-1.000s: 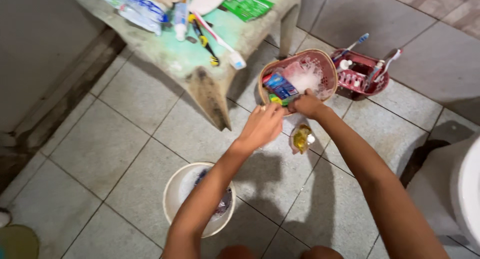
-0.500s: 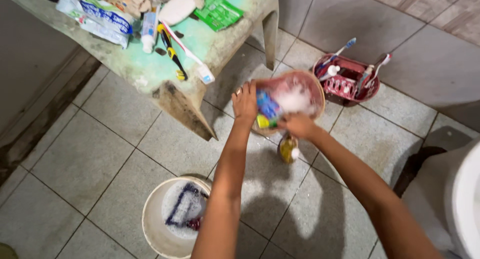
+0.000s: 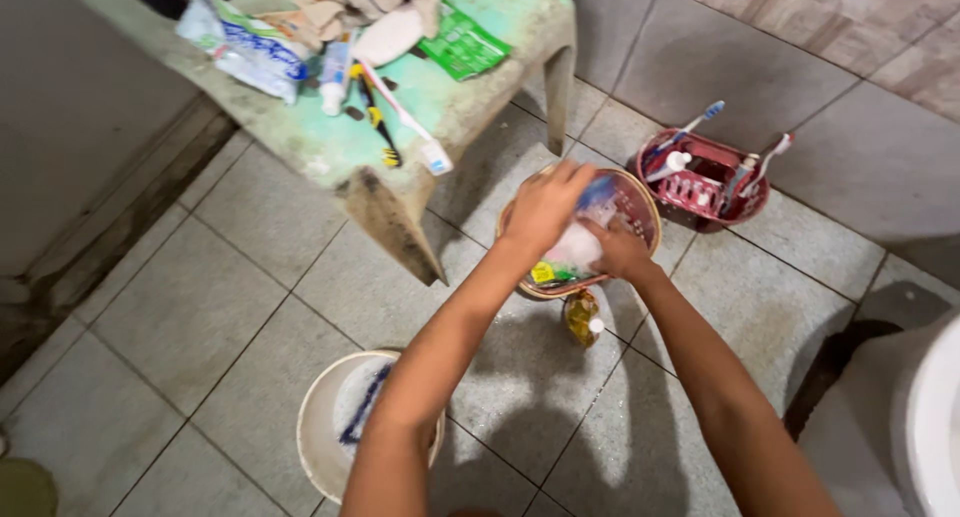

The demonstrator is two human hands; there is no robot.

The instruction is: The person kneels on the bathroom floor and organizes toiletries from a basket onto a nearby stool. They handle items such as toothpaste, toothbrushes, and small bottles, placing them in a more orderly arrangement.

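Pink perforated basket (image 3: 640, 202), soapy; left hand (image 3: 545, 205) scrubs inside with fingers curled, right hand (image 3: 618, 252) grips rim. Risk: wet grip slips, knocking yellow bottle (image 3: 582, 317) below.

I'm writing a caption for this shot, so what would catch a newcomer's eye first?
Both hands, left hand and right hand, meet at centre in a round red basket full of white foam. Behind it on the tiled floor sits a red caddy with toothbrushes; a white bucket stands below the left arm.
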